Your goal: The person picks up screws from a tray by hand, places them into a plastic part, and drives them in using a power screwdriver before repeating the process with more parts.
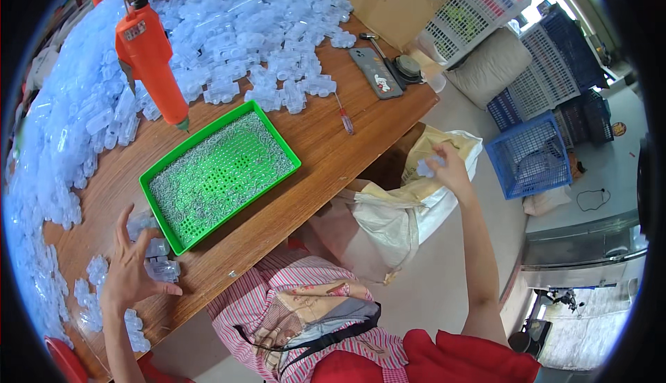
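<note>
The right hand point(452, 168) is pinching a clear part point(431, 166) between narrowed fingers, holding it at the open mouth of a sack point(388, 220) beside the table point(316, 154). The left hand point(132, 272) is hovering low with thumb and fingers spread wide, curving around a few clear pieces point(161, 269); whether it is touching them, one cannot tell. A green tray point(241, 209) of screws is lying just beside them, and an orange driver point(149, 60) is hanging above its far left corner.

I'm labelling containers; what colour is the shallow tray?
The tray is bright green, seen best in the head view.
</note>
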The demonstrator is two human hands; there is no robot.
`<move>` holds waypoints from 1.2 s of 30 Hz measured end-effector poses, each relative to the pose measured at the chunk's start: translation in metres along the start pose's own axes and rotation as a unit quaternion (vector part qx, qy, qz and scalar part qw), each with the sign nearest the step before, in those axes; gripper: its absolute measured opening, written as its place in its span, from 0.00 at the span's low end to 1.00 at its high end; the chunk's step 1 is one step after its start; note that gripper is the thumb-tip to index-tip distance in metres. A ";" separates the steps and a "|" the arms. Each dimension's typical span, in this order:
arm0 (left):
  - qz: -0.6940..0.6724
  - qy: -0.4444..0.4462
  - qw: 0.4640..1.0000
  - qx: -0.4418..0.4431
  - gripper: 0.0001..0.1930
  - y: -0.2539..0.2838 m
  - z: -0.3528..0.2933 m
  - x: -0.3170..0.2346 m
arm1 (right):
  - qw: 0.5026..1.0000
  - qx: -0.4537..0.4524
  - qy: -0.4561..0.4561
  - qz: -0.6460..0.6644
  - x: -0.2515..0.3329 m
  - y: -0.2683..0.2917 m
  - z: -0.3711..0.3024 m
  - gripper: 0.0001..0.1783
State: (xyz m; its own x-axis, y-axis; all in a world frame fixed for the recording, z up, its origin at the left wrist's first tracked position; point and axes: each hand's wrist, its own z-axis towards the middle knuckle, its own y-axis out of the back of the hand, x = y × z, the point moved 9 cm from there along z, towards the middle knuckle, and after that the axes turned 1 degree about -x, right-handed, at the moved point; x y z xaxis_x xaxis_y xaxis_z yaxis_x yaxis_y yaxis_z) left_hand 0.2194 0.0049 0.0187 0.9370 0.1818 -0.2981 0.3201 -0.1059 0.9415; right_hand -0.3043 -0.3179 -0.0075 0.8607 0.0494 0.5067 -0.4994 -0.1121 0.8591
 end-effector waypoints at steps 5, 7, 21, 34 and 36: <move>0.006 0.017 1.000 0.000 0.40 -0.004 -0.004 -0.006 | 0.983 0.044 0.104 -0.145 0.040 -0.039 -0.032 0.27; 0.026 0.011 1.000 -0.013 0.34 -0.004 -0.010 -0.013 | 0.959 0.157 0.122 -0.203 0.063 -0.079 -0.060 0.36; -0.109 0.017 0.993 -0.031 0.27 -0.010 -0.028 -0.009 | 0.916 0.146 0.195 -0.318 0.113 -0.093 -0.082 0.45; -0.902 -0.002 0.366 0.230 0.29 -0.076 0.064 -0.272 | 0.893 0.277 0.184 -0.304 0.050 -0.137 -0.119 0.14; -0.913 0.002 0.321 0.252 0.22 -0.106 0.109 -0.325 | 0.908 0.233 0.203 -0.282 0.058 -0.129 -0.133 0.15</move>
State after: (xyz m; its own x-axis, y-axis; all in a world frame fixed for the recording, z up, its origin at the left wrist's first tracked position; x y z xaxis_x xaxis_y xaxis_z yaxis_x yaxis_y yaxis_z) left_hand -0.1039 -0.1498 -0.0015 -0.8767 0.3924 -0.2783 0.3172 0.0365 -0.9477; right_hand -0.2031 -0.1687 -0.0799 0.8119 0.5806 0.0609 0.1873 -0.3579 0.9148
